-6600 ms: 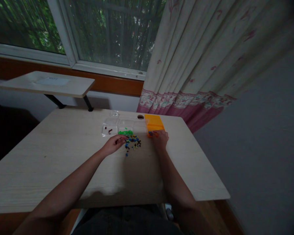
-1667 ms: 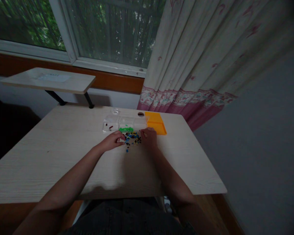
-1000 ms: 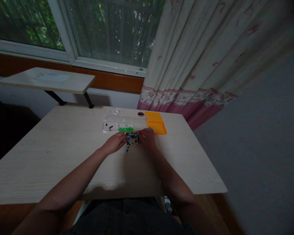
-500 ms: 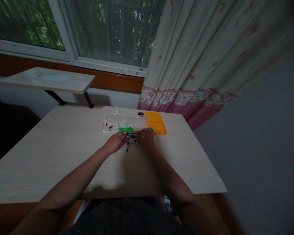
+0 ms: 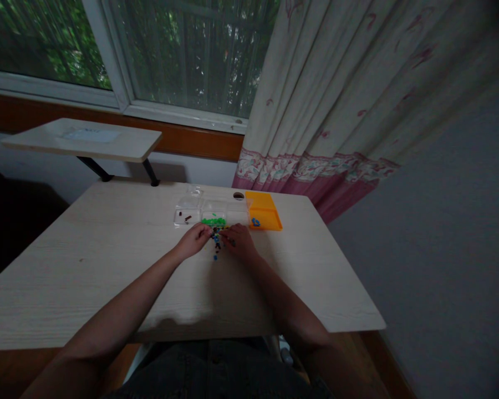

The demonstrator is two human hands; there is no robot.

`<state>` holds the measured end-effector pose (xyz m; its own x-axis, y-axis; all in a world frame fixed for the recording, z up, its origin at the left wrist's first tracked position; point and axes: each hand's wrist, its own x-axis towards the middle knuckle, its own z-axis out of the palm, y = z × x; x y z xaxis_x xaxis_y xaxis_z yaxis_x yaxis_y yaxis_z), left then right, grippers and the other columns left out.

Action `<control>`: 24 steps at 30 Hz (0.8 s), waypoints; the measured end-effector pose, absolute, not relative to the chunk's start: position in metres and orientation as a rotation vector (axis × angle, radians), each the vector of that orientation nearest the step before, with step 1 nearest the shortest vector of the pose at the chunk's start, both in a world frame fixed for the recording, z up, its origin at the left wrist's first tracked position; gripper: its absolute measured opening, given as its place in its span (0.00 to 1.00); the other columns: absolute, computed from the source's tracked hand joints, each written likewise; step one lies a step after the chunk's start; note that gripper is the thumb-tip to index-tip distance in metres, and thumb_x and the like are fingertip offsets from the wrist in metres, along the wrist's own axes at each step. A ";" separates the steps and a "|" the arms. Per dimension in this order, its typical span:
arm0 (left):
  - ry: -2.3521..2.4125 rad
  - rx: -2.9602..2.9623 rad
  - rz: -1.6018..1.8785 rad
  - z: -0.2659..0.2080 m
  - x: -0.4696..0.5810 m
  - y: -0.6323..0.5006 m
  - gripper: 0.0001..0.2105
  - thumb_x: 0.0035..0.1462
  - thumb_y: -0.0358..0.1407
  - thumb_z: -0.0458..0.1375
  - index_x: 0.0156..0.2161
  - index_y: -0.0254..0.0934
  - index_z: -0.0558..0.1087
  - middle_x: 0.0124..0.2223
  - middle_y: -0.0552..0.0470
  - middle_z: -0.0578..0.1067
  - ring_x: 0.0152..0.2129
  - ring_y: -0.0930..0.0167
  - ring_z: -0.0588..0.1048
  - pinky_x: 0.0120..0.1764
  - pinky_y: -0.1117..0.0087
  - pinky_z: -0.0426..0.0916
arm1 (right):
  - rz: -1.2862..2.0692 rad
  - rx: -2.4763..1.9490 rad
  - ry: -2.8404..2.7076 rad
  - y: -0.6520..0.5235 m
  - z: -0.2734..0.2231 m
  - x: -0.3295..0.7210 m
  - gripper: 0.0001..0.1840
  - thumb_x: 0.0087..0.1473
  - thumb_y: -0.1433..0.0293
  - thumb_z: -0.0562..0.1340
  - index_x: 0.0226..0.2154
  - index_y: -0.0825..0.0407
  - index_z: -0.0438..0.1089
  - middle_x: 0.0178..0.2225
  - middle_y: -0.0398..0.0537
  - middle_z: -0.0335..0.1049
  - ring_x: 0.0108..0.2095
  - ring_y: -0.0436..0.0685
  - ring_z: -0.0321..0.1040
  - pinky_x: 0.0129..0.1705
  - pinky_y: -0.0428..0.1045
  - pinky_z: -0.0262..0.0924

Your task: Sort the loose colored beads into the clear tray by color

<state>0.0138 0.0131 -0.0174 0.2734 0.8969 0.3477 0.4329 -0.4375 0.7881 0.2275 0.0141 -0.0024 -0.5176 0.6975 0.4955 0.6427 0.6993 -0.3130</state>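
A loose pile of small toy bricks (image 5: 217,242), mostly blue, black and yellow, lies on the table between my hands. At its left edge, my left hand (image 5: 194,240) has thumb and forefinger pinched together; anything between them is too small to make out. My right hand (image 5: 241,242) reaches over the pile from the right, fingers stretched out and touching the pieces, covering part of them. Just beyond the hands, green bricks (image 5: 214,221) fill the front of one clear compartment. Blue bricks (image 5: 255,222) sit in the orange tray, past my right hand.
The clear compartment box (image 5: 181,224) holds a few brown pieces (image 5: 187,218) at left. Beside it lies the open orange tray (image 5: 274,219). A round cable hole (image 5: 238,195) is behind. A raised shelf (image 5: 125,145) stands at the table's back left, a curtain (image 5: 307,122) behind.
My right hand has shifted left and nearer over the pile, uncovering the blue bricks in the orange tray. My left hand has drawn slightly left, its thumb and forefinger now pinched.
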 end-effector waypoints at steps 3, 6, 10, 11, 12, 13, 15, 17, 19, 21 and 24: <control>1.157 1.902 1.105 -0.020 0.013 0.016 0.19 0.62 0.50 0.51 0.32 0.35 0.70 0.29 0.51 0.69 0.27 0.70 0.67 0.32 0.71 0.62 | 0.082 -1.045 -2.267 0.009 -0.001 0.220 0.12 0.60 0.63 0.61 0.44 0.47 0.76 0.34 0.48 0.76 0.38 0.55 0.67 0.42 0.50 0.56; 1.136 1.880 1.112 -0.021 0.015 0.016 0.19 0.61 0.50 0.51 0.32 0.35 0.71 0.29 0.51 0.70 0.28 0.70 0.67 0.33 0.70 0.62 | 0.029 -1.084 -2.243 0.004 0.000 0.212 0.13 0.59 0.62 0.61 0.44 0.47 0.76 0.36 0.48 0.76 0.39 0.56 0.67 0.43 0.51 0.55; 1.121 1.914 1.091 -0.020 0.016 0.016 0.19 0.62 0.49 0.51 0.33 0.35 0.72 0.31 0.49 0.71 0.30 0.69 0.68 0.35 0.69 0.63 | -0.031 -1.122 -2.238 0.000 0.000 0.207 0.12 0.60 0.63 0.61 0.43 0.48 0.76 0.36 0.48 0.76 0.39 0.56 0.66 0.43 0.51 0.54; 1.115 1.923 1.085 -0.019 0.016 0.015 0.19 0.62 0.49 0.51 0.33 0.35 0.72 0.31 0.49 0.71 0.30 0.69 0.68 0.35 0.69 0.63 | -0.041 -1.127 -2.237 0.000 0.000 0.206 0.11 0.60 0.63 0.61 0.42 0.48 0.76 0.36 0.48 0.76 0.39 0.56 0.66 0.43 0.51 0.53; 1.110 1.933 1.077 -0.019 0.016 0.015 0.18 0.63 0.48 0.51 0.33 0.35 0.72 0.31 0.50 0.71 0.30 0.70 0.68 0.35 0.69 0.63 | -0.047 -1.128 -2.239 -0.001 0.000 0.206 0.11 0.60 0.64 0.61 0.42 0.48 0.76 0.35 0.47 0.76 0.38 0.56 0.66 0.42 0.51 0.53; 1.109 1.944 1.070 -0.019 0.016 0.015 0.18 0.63 0.48 0.50 0.33 0.35 0.72 0.30 0.50 0.71 0.29 0.70 0.68 0.34 0.70 0.63 | -0.052 -1.125 -2.241 0.000 0.000 0.207 0.10 0.60 0.64 0.61 0.41 0.48 0.77 0.35 0.47 0.76 0.38 0.55 0.66 0.42 0.51 0.53; 1.115 1.968 1.058 -0.019 0.016 0.014 0.18 0.63 0.48 0.50 0.33 0.35 0.72 0.30 0.51 0.70 0.29 0.71 0.67 0.33 0.71 0.63 | -0.054 -1.116 -2.246 0.000 0.000 0.208 0.10 0.61 0.64 0.60 0.40 0.48 0.77 0.34 0.47 0.76 0.37 0.55 0.66 0.42 0.51 0.53; 1.126 1.988 1.047 -0.020 0.016 0.014 0.18 0.63 0.48 0.50 0.33 0.35 0.72 0.29 0.51 0.69 0.28 0.71 0.67 0.32 0.71 0.63 | -0.054 -1.116 -2.254 0.000 0.000 0.209 0.10 0.61 0.64 0.60 0.40 0.47 0.77 0.34 0.47 0.77 0.38 0.55 0.66 0.42 0.51 0.53; 1.139 1.999 1.035 -0.021 0.015 0.014 0.19 0.63 0.49 0.50 0.33 0.35 0.72 0.29 0.51 0.69 0.27 0.71 0.67 0.32 0.71 0.63 | -0.047 -1.130 -2.269 -0.001 0.001 0.209 0.11 0.62 0.64 0.59 0.40 0.47 0.77 0.35 0.47 0.77 0.38 0.56 0.66 0.43 0.51 0.53; 1.148 2.005 1.020 -0.022 0.015 0.014 0.19 0.63 0.49 0.50 0.33 0.35 0.72 0.29 0.51 0.69 0.27 0.71 0.67 0.32 0.71 0.63 | -0.030 -1.146 -2.285 -0.002 0.002 0.210 0.11 0.62 0.64 0.59 0.41 0.46 0.77 0.35 0.48 0.77 0.39 0.56 0.66 0.44 0.52 0.52; 1.138 1.994 1.021 -0.022 0.014 0.015 0.20 0.63 0.50 0.50 0.34 0.35 0.73 0.32 0.50 0.72 0.30 0.70 0.70 0.36 0.69 0.66 | 0.016 -1.161 -2.282 -0.002 0.003 0.211 0.10 0.61 0.66 0.59 0.40 0.46 0.77 0.36 0.47 0.77 0.40 0.56 0.66 0.44 0.52 0.52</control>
<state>0.0136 0.0149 -0.0215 0.3302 0.8891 0.3170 0.4109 -0.4377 0.7997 0.2111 -0.0017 0.0035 -0.4584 0.7452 0.4844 0.7385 0.6226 -0.2589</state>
